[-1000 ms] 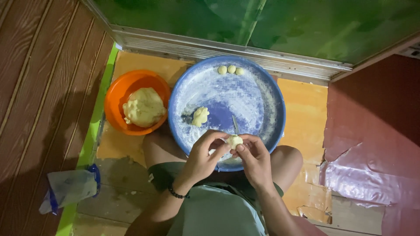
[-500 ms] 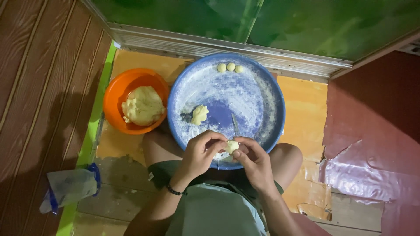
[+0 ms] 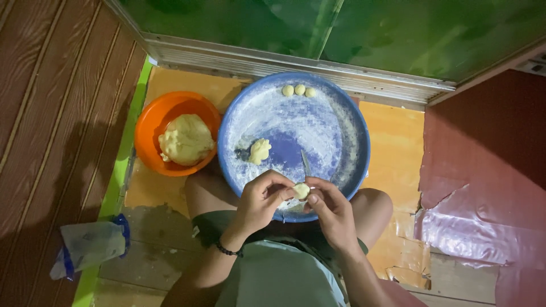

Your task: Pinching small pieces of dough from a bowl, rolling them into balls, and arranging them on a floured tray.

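Both my hands pinch a small pale dough piece (image 3: 301, 190) over the near rim of a large blue floured tray (image 3: 341, 131). My left hand (image 3: 261, 202) grips it from the left, my right hand (image 3: 329, 209) from the right. On the tray lie a loose dough lump (image 3: 259, 151), a thin knife (image 3: 305, 163) and three small dough balls (image 3: 299, 90) at the far edge. An orange bowl (image 3: 149, 131) left of the tray holds a big mass of dough (image 3: 186, 140).
I sit on the floor with knees either side of the tray. A plastic bag (image 3: 88, 246) lies at lower left. Brown wooden panelling runs along the left, a metal sill (image 3: 284, 65) and green surface behind, red sheeting (image 3: 483, 187) to the right.
My hands and the dough piece have drifted slightly toward me, off the tray's middle to its near rim. The fingers keep working the piece.
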